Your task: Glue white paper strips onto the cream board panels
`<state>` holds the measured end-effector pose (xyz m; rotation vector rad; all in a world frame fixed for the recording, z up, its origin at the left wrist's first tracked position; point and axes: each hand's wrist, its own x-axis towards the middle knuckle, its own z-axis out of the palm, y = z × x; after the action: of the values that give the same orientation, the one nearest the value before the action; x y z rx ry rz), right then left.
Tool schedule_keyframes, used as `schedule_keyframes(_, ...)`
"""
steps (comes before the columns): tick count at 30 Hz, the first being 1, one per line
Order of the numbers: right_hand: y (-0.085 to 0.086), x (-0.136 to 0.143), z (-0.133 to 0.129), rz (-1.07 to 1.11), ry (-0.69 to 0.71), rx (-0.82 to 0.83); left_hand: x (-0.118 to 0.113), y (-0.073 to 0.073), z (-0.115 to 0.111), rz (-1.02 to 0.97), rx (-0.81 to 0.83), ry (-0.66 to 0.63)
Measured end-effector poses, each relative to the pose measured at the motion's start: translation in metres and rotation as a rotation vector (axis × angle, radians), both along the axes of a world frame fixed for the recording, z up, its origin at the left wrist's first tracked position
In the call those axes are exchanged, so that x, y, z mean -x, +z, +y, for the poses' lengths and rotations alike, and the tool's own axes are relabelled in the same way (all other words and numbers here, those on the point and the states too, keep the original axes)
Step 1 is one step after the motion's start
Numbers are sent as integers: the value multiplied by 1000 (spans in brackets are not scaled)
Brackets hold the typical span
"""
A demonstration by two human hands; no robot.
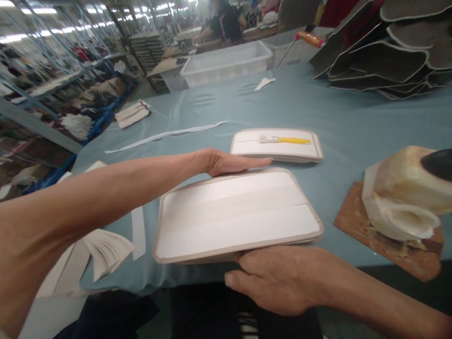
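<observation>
Between my hands is a white rounded rectangular panel (236, 216) with a beige border, seemingly on top of others, its near edge tilted up. My left hand (235, 162) holds its far edge, a finger stretched straight along it; the other fingers are partly hidden. My right hand (278, 278) grips the near edge from below, fingers curled under and thumb sticking out to the left. Just beyond lies a second, smaller-looking stack of white panels (247, 147), with a yellow-handled brush (291, 140) resting on top.
At right, a cut plastic jug (395, 188) stands on a glue-stained brown board (348, 212). Dark curved sheets (377, 61) pile up at the back right, near a screwdriver-like tool (310, 40). A white bin (226, 63) stands behind; fanned strips (106, 252) lie left.
</observation>
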<state>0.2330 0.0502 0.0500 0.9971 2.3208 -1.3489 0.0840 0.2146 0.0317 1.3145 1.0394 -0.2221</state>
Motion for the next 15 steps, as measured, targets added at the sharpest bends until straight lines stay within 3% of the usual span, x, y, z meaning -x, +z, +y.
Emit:
schedule_keyframes(2,-3,-2,-3,-37,78,13,0,-2,0,-8,-15,5)
schedule_keyframes(6,-11,-6,-18,23,14,7,8,-6,-2,-21,-32,29)
schedule_keyframes(8,-14,-3,-27,68,55,-11,20,-7,-6,-23,-37,63)
schedule_keyframes(13,-15,44,-34,107,193,52,64,-7,-27,-4,-38,182)
schedule_keyframes(15,-14,69,-30,65,249,53,78,-10,-34,-9,-20,297)
